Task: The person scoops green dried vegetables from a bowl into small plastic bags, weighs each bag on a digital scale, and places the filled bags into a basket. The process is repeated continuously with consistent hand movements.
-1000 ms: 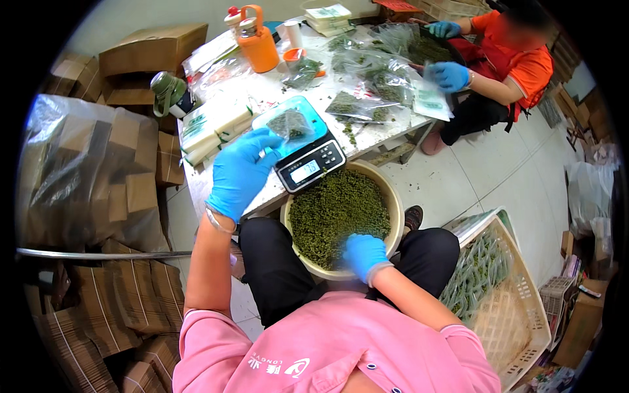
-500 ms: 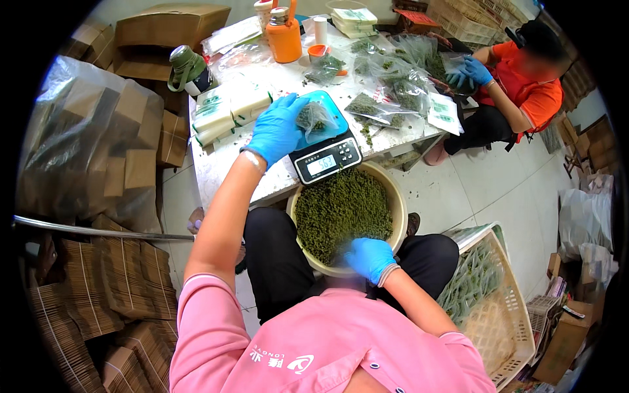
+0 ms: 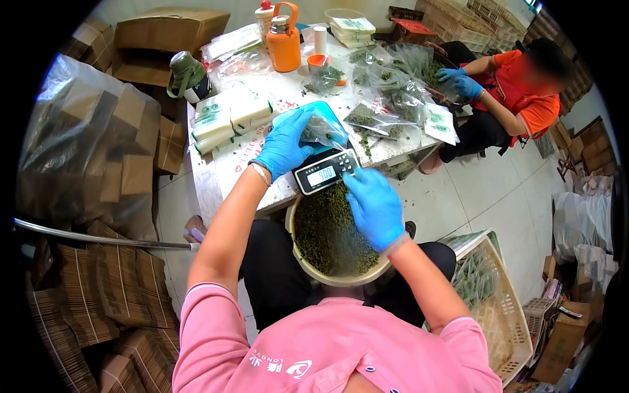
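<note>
The left hand [image 3: 283,145] in its blue glove lies on the clear bag [image 3: 323,131] of green leaves that sits on the blue scale [image 3: 325,171], fingers curled round the bag's near edge, steadying it. The right hand [image 3: 375,208] hangs just below the scale's display, over the big bowl [image 3: 308,270] of loose green leaves in the person's lap; the fingers look loosely bunched, and I cannot tell whether they carry a pinch of leaves or nothing.

To do this well, I'd say: keep that left hand light. Any weight from it on the bag falsifies the reading, so hold the mouth open without leaning. The right hand should add small pinches, then pause until the display settles. Drop the leaves straight into the opening, since bits landing on the platform beside the bag count too.

Beyond the left hand lie stacked white packets [image 3: 229,114], further off an orange jug [image 3: 286,44]. Past the right hand, filled bags [image 3: 383,105] cover the table [image 3: 223,171], where 1 other person's gloved hands [image 3: 462,82] work.
</note>
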Motion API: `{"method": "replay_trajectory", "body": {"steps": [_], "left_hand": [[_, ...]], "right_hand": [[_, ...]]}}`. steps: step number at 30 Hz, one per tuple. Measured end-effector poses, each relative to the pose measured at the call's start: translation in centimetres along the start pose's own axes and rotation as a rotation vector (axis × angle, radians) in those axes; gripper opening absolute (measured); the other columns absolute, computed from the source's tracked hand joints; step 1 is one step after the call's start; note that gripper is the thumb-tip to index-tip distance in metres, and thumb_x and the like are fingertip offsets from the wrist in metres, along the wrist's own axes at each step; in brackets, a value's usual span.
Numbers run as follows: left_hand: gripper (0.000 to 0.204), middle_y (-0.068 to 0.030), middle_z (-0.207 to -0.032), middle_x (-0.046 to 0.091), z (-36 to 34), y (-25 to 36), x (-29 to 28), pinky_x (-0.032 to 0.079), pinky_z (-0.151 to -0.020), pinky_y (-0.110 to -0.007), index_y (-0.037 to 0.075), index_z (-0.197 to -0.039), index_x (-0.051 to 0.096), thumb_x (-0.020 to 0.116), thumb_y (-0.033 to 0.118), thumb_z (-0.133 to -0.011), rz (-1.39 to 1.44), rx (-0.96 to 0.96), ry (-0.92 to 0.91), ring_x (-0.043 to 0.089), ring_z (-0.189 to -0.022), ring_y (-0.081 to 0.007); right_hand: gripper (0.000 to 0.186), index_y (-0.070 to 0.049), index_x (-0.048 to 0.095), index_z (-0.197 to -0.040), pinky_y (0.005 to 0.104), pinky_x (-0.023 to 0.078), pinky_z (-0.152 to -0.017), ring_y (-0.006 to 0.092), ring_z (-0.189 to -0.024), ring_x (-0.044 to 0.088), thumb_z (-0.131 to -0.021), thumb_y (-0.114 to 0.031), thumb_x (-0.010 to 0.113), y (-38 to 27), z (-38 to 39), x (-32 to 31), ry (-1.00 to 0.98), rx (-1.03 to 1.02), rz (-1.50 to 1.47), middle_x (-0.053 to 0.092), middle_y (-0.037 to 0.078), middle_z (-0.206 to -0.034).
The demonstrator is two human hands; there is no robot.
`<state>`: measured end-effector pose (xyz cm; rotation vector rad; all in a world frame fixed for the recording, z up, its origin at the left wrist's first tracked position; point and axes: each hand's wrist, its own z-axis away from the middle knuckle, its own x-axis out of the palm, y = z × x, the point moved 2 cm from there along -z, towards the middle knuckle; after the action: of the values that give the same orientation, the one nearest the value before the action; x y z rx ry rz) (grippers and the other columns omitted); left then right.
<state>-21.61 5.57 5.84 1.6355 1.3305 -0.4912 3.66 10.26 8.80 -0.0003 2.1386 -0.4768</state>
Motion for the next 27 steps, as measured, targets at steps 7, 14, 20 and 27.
{"method": "replay_trajectory", "body": {"steps": [7, 14, 20, 27], "left_hand": [[0.075, -0.0198, -0.144, 0.047, -0.1, -0.1, 0.8, 0.042, -0.108, -0.041, 0.014, -0.142, 0.048, 0.08, 0.015, -0.074, 0.018, -0.03, -0.083, 0.049, -0.128, -0.039], [0.067, -0.0219, -0.14, 0.049, -0.7, 1.3, 1.9, 0.042, -0.106, -0.044, 0.012, -0.135, 0.053, 0.073, 0.007, -0.072, -0.102, -0.036, -0.061, 0.05, -0.125, -0.0394], [0.051, -0.0192, -0.137, 0.053, -1.5, 0.4, 2.7, 0.042, -0.107, -0.043, 0.01, -0.126, 0.062, 0.066, 0.002, -0.076, -0.075, -0.007, -0.11, 0.051, -0.125, -0.0371], [0.057, -0.0185, -0.134, 0.056, 0.1, 5.0, -0.5, 0.046, -0.102, -0.042, 0.007, -0.131, 0.057, 0.067, 0.0, -0.075, -0.119, -0.009, 0.026, 0.054, -0.121, -0.0367]], "right_hand": [[0.026, -0.01, 0.068, -0.106, 0.0452, 0.049, -0.092, 0.037, -0.111, 0.056, -0.081, -0.015, 0.065, 5.5, -9.3, 6.5, -0.193, 0.145, 0.06, 0.062, 0.017, -0.118], [0.021, -0.009, 0.067, -0.1, 0.0476, 0.05, -0.087, 0.036, -0.105, 0.057, -0.082, -0.019, 0.066, 6.3, -9.8, 8.3, -0.04, 0.135, 0.003, 0.063, 0.015, -0.108], [0.016, -0.007, 0.068, -0.085, 0.0454, 0.05, -0.082, 0.0349, -0.093, 0.06, -0.086, -0.022, 0.065, 6.2, -10.4, 8.5, -0.137, 0.15, 0.077, 0.065, 0.014, -0.093], [0.026, -0.008, 0.066, -0.083, 0.0478, 0.049, -0.072, 0.0391, -0.079, 0.063, -0.089, -0.033, 0.064, 5.5, 2.6, 3.7, -0.38, 0.555, -0.059, 0.066, 0.018, -0.082]]}}
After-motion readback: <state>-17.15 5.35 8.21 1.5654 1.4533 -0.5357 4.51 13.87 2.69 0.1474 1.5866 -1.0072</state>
